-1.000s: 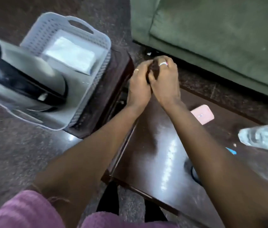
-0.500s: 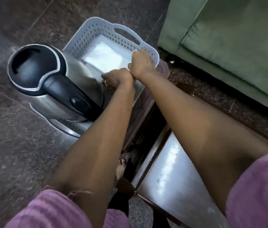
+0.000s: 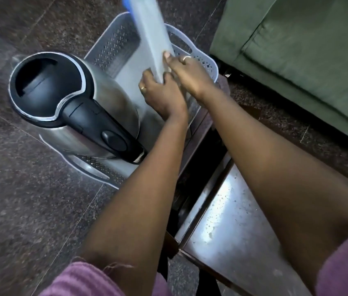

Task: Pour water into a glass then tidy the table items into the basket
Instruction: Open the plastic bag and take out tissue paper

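Note:
A pale perforated basket (image 3: 115, 45) sits on a low dark stand, with a steel kettle (image 3: 62, 99) with a black lid and handle standing in its near end. Over the basket's far half, a flat pale packet (image 3: 149, 33) with a blue top corner stands tilted on edge. My left hand (image 3: 162, 97) grips its lower edge. My right hand (image 3: 190, 75) pinches its right side, thumb on the face. The packet's top runs out of the frame. No glass is in view.
The dark glossy table (image 3: 232, 231) lies under my right forearm at lower right. A green sofa (image 3: 297, 50) fills the upper right, close behind the basket. Dark speckled floor (image 3: 19, 199) spreads to the left.
My hands went from the table's far edge to the basket. The pale packet that lay flat in the basket is now raised on edge between both hands.

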Motion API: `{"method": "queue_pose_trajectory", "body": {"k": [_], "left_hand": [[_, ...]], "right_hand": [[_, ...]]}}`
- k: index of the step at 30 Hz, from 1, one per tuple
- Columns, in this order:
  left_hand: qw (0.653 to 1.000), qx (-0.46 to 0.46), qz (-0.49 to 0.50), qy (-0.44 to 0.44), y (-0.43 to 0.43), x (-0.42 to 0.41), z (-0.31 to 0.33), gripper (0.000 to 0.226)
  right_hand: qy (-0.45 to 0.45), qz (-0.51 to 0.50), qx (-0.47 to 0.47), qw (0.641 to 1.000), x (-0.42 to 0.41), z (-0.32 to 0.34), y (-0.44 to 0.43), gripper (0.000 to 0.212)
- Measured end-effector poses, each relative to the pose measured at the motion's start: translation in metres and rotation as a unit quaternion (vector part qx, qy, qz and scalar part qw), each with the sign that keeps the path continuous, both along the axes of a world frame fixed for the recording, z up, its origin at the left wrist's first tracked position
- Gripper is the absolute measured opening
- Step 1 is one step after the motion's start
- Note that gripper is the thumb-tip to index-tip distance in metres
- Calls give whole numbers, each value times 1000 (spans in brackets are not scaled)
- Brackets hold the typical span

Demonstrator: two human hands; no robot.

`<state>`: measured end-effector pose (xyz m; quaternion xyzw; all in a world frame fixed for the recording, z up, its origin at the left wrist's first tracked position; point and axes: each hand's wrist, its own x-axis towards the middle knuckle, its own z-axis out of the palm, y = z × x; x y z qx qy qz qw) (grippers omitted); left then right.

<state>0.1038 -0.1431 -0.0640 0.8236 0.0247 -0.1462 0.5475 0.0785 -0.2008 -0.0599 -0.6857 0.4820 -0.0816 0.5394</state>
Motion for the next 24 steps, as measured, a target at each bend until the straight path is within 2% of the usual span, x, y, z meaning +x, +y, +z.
{"method": "queue_pose_trajectory", "body": {"k": [3, 5, 6, 9, 11, 15, 17, 20, 24], "left_hand": [[983, 1, -110, -148, 5, -21, 18, 22], [956, 19, -186, -225, 8, -38, 27, 29], [938, 21, -229, -259, 10, -49, 31, 34], [868, -13, -368, -334, 17, -92, 31, 44], [843, -35, -430, -322, 23, -118, 24, 48], [845, -45, -470, -250, 39, -166, 6, 43], [844, -12, -489, -221, 48, -187, -4, 36], [819, 3, -544, -182, 66, -221, -11, 27], [786, 16, -588, -192, 86, -259, -16, 19]], "right_hand": [[-157, -69, 52, 984, -22, 26, 10, 52], [-221, -133, 29, 966, -42, 35, 17, 37], [-256, -190, 10, 948, -55, 38, 20, 28], [-355, -372, 18, 858, -105, 40, 24, 3], [-370, -432, 65, 820, -142, 36, 26, 6], [-383, -492, 152, 767, -220, 25, 37, 13], [-377, -502, 194, 753, -250, 19, 48, 10], [-355, -510, 239, 746, -294, 6, 66, 9], [-362, -536, 301, 701, -341, -12, 91, 26]]}}
